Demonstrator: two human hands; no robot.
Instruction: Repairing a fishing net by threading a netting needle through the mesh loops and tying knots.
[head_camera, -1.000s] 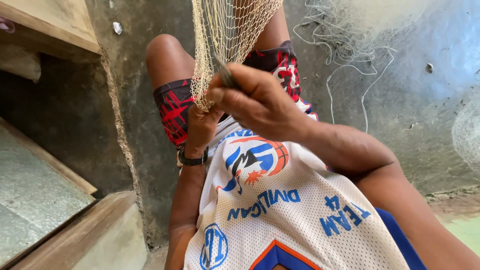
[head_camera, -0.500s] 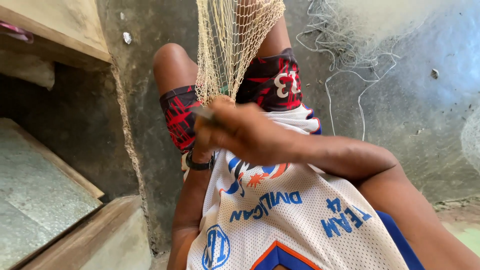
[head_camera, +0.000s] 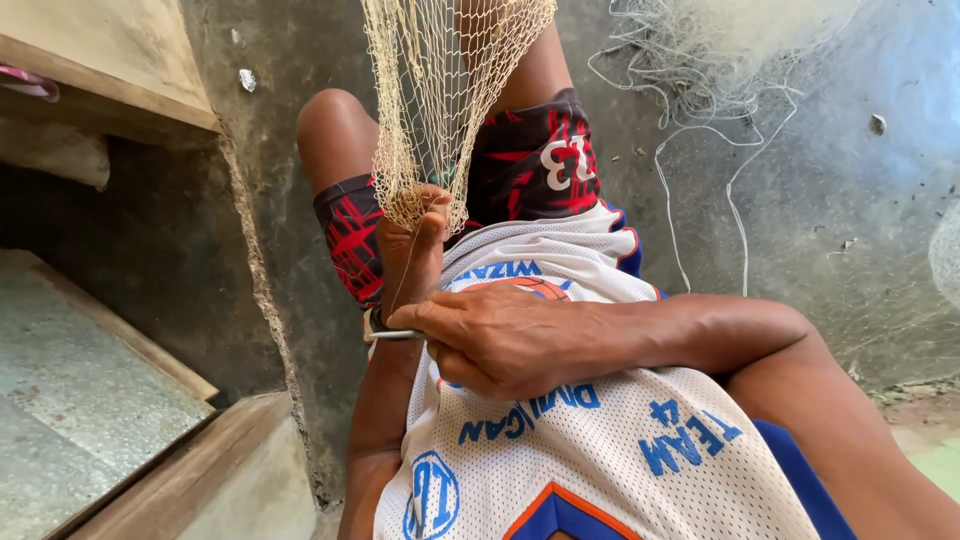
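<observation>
Two hands work one fishing net (head_camera: 440, 90), which hangs from the far top of the view down between the person's knees.

1. Left side of the scene: a wooden step (head_camera: 110, 360) and a concrete wall edge lie near the left knee. Neither touches the net.

2. Left hand (head_camera: 412, 245): raised, fingers closed on the lower edge of the net, pinching the mesh just above the thumb. A dark wristband sits at its wrist. A thin line (head_camera: 400, 285) runs from the pinched mesh down toward the right hand.

3. Right hand (head_camera: 500, 340): lying across the white jersey (head_camera: 600, 440), fingers curled shut around a slim netting needle (head_camera: 392, 336), whose pale tip shows just left of the knuckles.

4. Right side of the scene: loose white twine (head_camera: 700, 120) lies tangled on the grey floor, well apart from both hands.

Risks, as judged from this position:

- Slack in the thin line may let a knot seat in the wrong place. Cause: left-hand pinch loosening on the mesh.
- The needle tip may catch the wristband or the jersey fabric. Cause: it lies touching or just beside the left wrist; which of the two cannot be told.
- The line may snag on the left thumb, since it passes close along it.
- Uneven mesh may result if the hanging net swings.
</observation>
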